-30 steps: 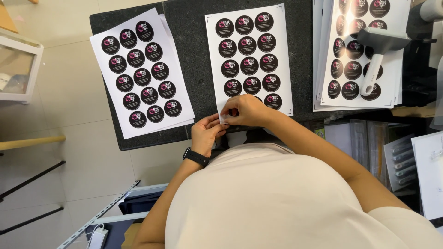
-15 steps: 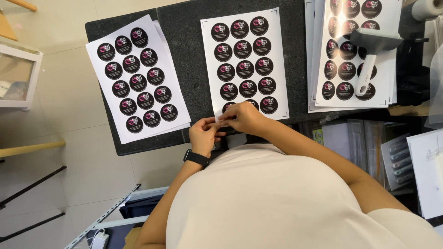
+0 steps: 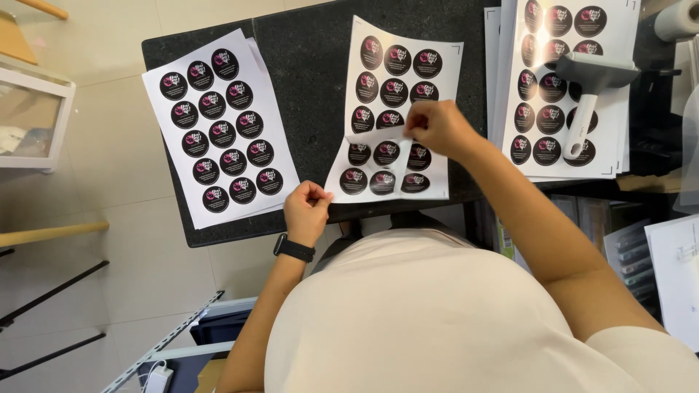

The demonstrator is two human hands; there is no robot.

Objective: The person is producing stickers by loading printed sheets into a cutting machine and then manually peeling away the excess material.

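Observation:
A white sheet of round black stickers [image 3: 397, 73] lies in the middle of a black table [image 3: 313, 58]. My right hand [image 3: 437, 127] is pinched on a thin top layer of that sheet and holds it lifted over the sheet's middle, so the lower half buckles. My left hand [image 3: 306, 211], with a black watch [image 3: 294, 248] on the wrist, has its fingers pinched at the sheet's lower left corner by the table's front edge. Whether that corner is truly gripped is hard to tell.
A second sticker sheet [image 3: 218, 127] lies at the left of the table. At the right, a stack of similar sheets [image 3: 539, 109] carries a grey hand roller [image 3: 586, 102]. A white roll [image 3: 677, 18] is at the far right, a white shelf [image 3: 33, 120] at the left.
My hands were together at the sheet's near edge. The right hand has since moved up over the sheet, lifting a layer, and the left hand has shifted left to the corner.

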